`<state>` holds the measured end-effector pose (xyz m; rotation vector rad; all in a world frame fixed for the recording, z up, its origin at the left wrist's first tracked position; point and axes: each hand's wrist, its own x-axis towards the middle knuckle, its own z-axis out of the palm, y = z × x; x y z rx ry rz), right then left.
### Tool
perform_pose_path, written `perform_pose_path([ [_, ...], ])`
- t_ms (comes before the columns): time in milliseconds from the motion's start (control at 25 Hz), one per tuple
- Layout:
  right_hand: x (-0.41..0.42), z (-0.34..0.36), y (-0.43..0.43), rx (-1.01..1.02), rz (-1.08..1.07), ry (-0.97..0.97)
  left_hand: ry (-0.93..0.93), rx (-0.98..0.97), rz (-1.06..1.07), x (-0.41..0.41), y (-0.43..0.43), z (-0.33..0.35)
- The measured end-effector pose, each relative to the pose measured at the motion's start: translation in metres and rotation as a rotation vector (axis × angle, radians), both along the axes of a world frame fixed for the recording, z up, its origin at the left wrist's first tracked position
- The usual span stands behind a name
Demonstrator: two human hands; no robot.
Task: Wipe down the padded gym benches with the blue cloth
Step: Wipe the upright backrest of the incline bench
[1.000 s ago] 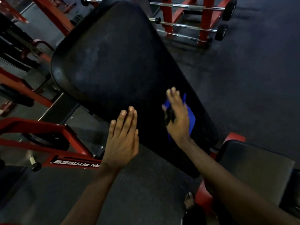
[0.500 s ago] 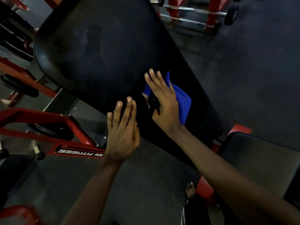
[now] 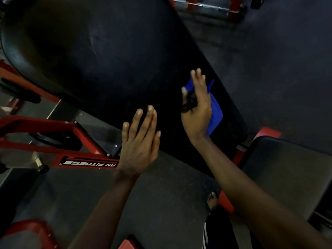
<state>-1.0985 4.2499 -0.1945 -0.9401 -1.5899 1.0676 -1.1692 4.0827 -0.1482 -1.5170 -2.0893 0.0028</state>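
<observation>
A large black padded backrest (image 3: 111,56) slopes across the upper left of the view. My right hand (image 3: 197,112) presses the blue cloth (image 3: 216,114) flat against its lower right part, fingers straight and pointing up the pad. A small dark thing sits by the thumb; I cannot tell what it is. My left hand (image 3: 140,142) is flat with straight fingers at the pad's lower edge and holds nothing. The black seat pad (image 3: 287,169) lies at the right, below the backrest.
A red machine frame (image 3: 86,162) with white lettering stands left of my left hand. Behind the bench at the top is a red barbell rack (image 3: 212,6). Dark rubber floor surrounds the bench. A bare foot (image 3: 212,200) stands beside the seat's red base.
My right hand has slid the blue cloth toward the pad's right edge. My left hand has stayed at the pad's lower edge. The view has moved closer to the backrest.
</observation>
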Motion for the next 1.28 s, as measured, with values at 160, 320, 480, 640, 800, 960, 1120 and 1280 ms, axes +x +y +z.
perform_pose_path([
  [160, 0.022, -0.007, -0.022, 0.214, 0.295, -0.147, 0.062, 0.013, 0.035, -0.003, 0.000, -0.005],
  [320, 0.019, -0.018, 0.019, 0.123, 0.204, -0.038, 0.097, 0.036, 0.036, -0.003, 0.004, -0.007],
  [480, 0.000, 0.003, 0.043, 0.022, 0.031, 0.039, 0.084, 0.029, 0.050, -0.001, 0.004, -0.007],
  [640, 0.010, 0.002, -0.005, 0.106, 0.168, -0.042, 0.024, 0.027, 0.103, 0.005, 0.005, -0.006],
  [800, 0.049, -0.059, -0.035, -0.006, 0.229, -0.165, -0.006, -0.108, -0.019, 0.019, 0.015, -0.007],
  [960, 0.059, -0.081, -0.079, -0.371, 0.037, -0.122, 0.078, -0.212, -0.080, 0.018, 0.022, -0.011],
  [1120, 0.064, -0.069, -0.105, -0.270, 0.340, -0.154, 0.128, -0.222, -0.067, 0.016, 0.021, -0.016],
  [1280, 0.089, -0.111, -0.105, -0.257, 0.335, -0.176, 0.143, -0.194, -0.058, 0.017, 0.023, -0.018],
])
